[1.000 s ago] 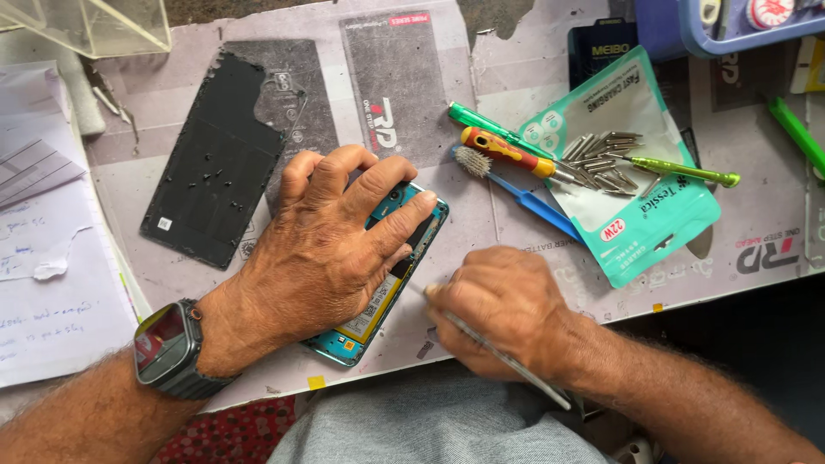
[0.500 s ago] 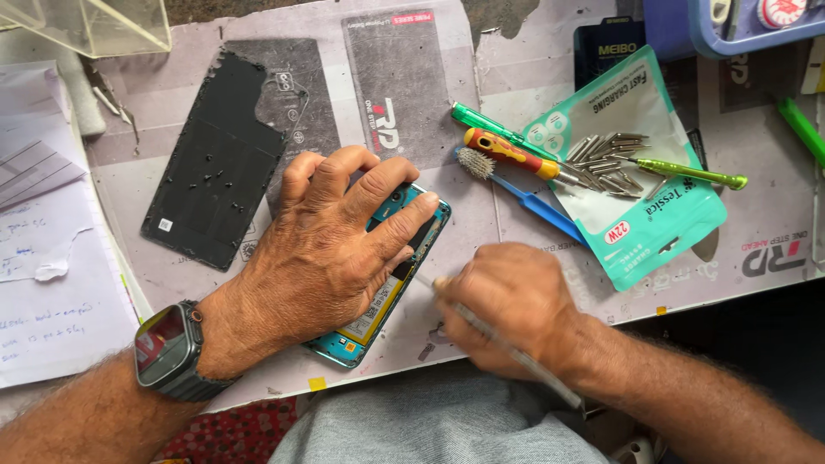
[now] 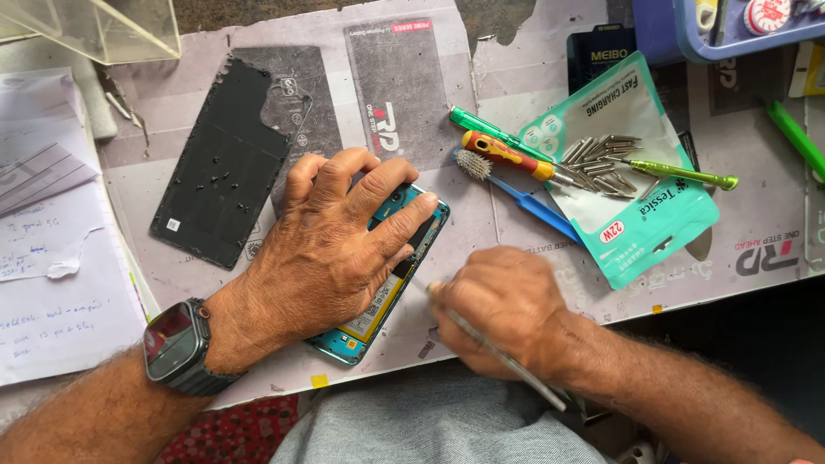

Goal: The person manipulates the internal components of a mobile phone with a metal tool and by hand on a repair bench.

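An opened teal phone (image 3: 391,279) lies face down on the work mat, its insides showing. My left hand (image 3: 331,245) presses flat on it, fingers spread, with a dark watch (image 3: 176,344) on the wrist. My right hand (image 3: 498,309) is closed around a thin metal tool (image 3: 507,357), whose tip points toward the phone's right edge. The tool's shaft sticks out behind the hand toward my lap.
The phone's black back cover (image 3: 219,163), dotted with small screws, lies to the left. A teal pouch (image 3: 619,172) holding several metal bits sits at the right with an orange-handled screwdriver (image 3: 507,155), green screwdrivers (image 3: 687,174) and a blue brush (image 3: 516,193). Papers (image 3: 47,258) lie far left.
My right hand has shifted slightly down and left with the thin tool, close to the phone's edge. My left hand stays pressed on the phone.
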